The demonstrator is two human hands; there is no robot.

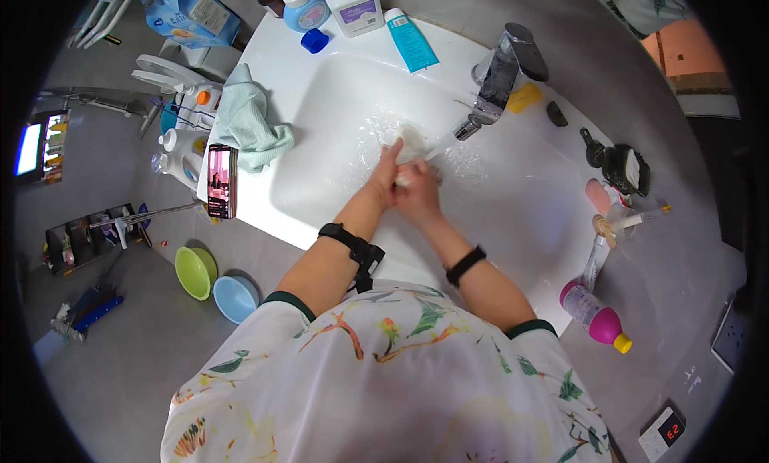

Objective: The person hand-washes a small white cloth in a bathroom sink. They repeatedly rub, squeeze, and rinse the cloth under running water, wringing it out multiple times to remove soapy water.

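Both my hands are together low in the white sink (320, 94), where water runs from the tap (501, 74). My left hand (386, 173) closes on a whitish, cloth-like thing (411, 145) that shows beyond the fingers; its exact kind is unclear. Pressed up against it, my right hand (418, 189) is curled and slightly blurred, gripping the same pale thing. Water splashes and froths around them. A black strap with a small device (360, 253) sits on my left forearm, a black band (465, 265) on my right wrist.
A pale green cloth (247, 122) and a phone (222, 181) lie on the left rim. Bottles (355, 10) and a teal tube (411, 40) line the back. A yellow piece (525, 98) is beside the tap; a pink bottle (593, 315) lies right. Basins (235, 297) stand below left.
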